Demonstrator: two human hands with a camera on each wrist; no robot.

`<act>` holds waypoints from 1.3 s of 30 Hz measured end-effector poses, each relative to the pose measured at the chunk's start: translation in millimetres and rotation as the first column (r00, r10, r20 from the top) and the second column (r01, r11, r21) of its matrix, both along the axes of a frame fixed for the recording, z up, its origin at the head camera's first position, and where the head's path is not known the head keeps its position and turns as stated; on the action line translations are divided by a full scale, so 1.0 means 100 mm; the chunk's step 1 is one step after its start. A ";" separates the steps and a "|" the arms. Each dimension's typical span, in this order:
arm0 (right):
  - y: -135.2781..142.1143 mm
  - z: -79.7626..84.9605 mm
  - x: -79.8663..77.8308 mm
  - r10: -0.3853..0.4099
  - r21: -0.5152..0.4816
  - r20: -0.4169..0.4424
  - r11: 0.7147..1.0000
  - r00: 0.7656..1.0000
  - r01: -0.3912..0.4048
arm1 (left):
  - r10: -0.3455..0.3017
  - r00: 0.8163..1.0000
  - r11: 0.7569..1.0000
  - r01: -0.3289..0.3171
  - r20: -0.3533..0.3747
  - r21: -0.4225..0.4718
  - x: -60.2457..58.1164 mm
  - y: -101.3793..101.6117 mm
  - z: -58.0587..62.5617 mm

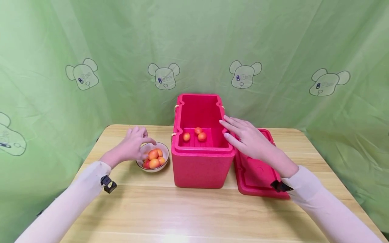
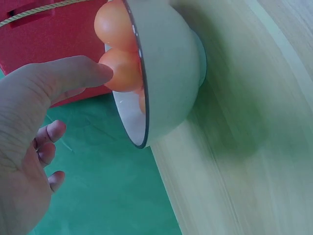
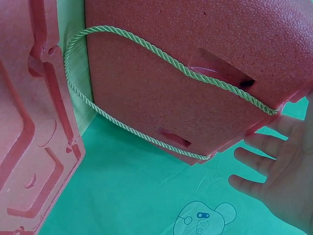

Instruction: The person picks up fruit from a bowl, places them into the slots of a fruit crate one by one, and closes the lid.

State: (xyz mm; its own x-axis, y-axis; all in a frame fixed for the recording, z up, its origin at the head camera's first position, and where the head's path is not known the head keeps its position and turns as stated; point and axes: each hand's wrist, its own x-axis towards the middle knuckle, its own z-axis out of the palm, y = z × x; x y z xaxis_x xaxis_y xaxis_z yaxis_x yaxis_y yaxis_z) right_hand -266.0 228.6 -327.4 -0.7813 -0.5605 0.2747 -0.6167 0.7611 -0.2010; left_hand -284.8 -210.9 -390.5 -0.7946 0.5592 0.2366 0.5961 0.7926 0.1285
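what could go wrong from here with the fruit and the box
One of the round, piled fruits could roll out of the bowl if the left grip nudges it. A fruit let go high over the box might land on the three fruits at its bottom and bruise them. The loosely looped rope on the box's side might snag the right grip nearby.

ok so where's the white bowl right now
In the head view, the white bowl of round orange fruit stands on the wooden table, just left of the red box.
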 end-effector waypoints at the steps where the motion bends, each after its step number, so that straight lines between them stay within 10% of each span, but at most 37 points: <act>1: 0.00 0.00 0.00 0.001 0.000 -0.001 1.000 1.000 -0.001 | -0.001 1.000 1.000 0.000 -0.002 -0.007 0.00 0.00 -0.01; 39: 0.01 -0.03 -0.01 -0.004 -0.013 -0.001 1.000 1.000 0.004 | -0.023 0.998 0.997 0.028 0.059 -0.071 -0.02 0.10 -0.12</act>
